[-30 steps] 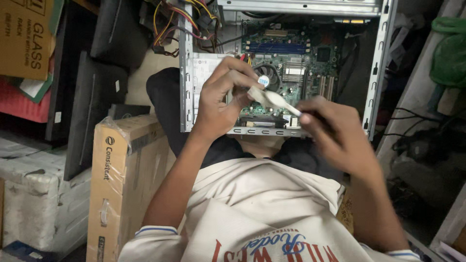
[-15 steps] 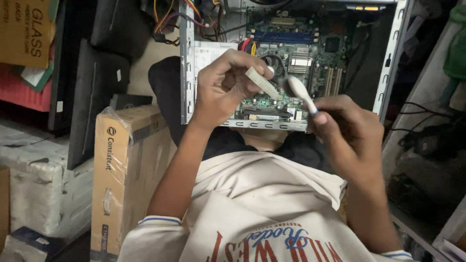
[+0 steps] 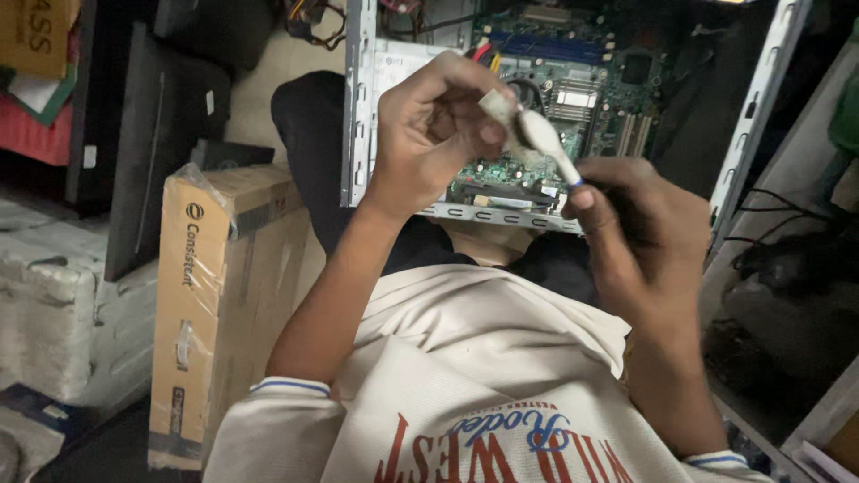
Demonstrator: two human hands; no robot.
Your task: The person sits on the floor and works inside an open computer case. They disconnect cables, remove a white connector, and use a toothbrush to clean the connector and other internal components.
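An open metal computer case (image 3: 360, 107) lies in front of my knees, its green motherboard (image 3: 582, 85) exposed. Above it, my left hand (image 3: 434, 134) pinches a small whitish piece (image 3: 495, 102) between thumb and fingers. In my right hand (image 3: 649, 237) is a thin white brush (image 3: 553, 150) like a toothbrush, held by the handle. Its head rests against the whitish piece. What the piece is cannot be made out.
A tall cardboard box (image 3: 224, 295) wrapped in plastic stands at my left. Behind it leans a black flat screen (image 3: 161, 125), with white packing foam (image 3: 45, 313) further left. Dark cables (image 3: 787, 250) lie on the right, beside a pale shelf edge (image 3: 832, 411).
My right hand has brought the brush up from low over the case, and its head now meets the piece in my left hand. The case sits higher in the frame.
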